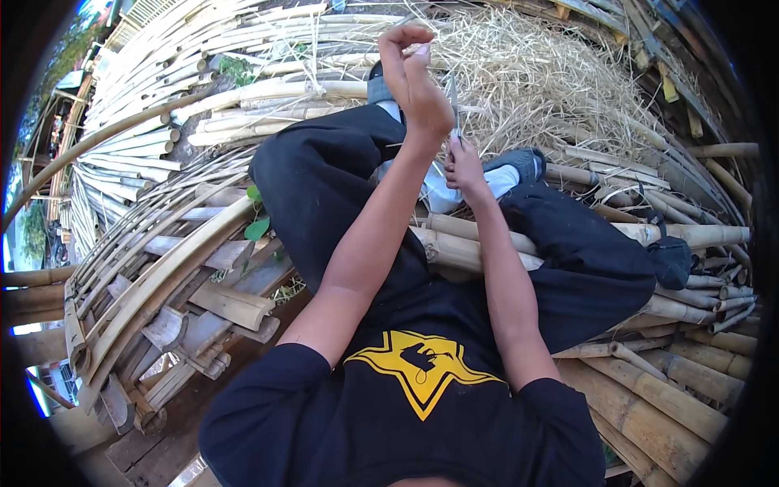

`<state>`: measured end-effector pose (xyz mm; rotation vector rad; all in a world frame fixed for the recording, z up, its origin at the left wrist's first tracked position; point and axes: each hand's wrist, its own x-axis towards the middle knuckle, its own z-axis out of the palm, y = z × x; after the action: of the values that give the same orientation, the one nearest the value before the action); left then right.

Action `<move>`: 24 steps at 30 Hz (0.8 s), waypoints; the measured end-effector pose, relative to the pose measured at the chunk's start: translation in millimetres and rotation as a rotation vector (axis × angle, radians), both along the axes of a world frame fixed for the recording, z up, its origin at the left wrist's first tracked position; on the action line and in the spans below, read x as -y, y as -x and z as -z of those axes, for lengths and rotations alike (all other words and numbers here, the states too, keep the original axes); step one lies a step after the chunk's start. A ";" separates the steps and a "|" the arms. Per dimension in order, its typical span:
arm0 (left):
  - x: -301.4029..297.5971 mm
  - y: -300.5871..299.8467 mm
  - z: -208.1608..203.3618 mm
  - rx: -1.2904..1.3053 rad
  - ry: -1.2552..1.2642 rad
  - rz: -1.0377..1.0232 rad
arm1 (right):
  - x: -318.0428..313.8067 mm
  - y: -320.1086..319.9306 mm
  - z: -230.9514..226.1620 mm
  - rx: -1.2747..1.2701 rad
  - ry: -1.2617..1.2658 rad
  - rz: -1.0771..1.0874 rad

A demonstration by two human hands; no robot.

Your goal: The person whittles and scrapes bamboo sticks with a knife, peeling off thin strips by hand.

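Note:
My left hand (415, 85) is raised ahead of my body, wrist bent, with its fingers curled over toward the thumb. Whatever it pinches, if anything, is too small to make out against the pale straw. Just right of and below it, my right hand (465, 169) is closed round the handle of a knife (454, 105). The knife's narrow blade points away from me, beside my left wrist. Loose straw-like bamboo shavings (535, 81) lie in a heap beyond both hands.
I sit on bamboo poles (462, 247) with my legs bent in dark trousers (324, 162). Stacked split bamboo (231, 308) lies at left, and more poles (649, 406) at right. A long curved pole (105, 142) crosses the far left. Bundled bamboo lengths (268, 36) spread behind.

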<state>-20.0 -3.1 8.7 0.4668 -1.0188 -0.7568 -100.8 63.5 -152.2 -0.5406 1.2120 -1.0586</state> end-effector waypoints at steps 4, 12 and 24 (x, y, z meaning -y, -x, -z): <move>3.4 -2.1 1.9 0.057 0.023 -0.048 | -4.8 -0.6 -41.1 -0.065 0.091 0.109; 5.7 -0.3 -0.6 0.004 0.010 -0.063 | -21.2 -10.9 -126.7 -0.710 0.942 0.451; 1.3 -13.0 -5.2 -0.036 -0.113 0.264 | -14.7 0.1 -46.9 0.025 0.020 0.241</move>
<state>-7.0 -4.4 14.0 0.4179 -1.0183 -1.0589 -101.0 78.2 -105.3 -0.4022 1.2672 -1.2782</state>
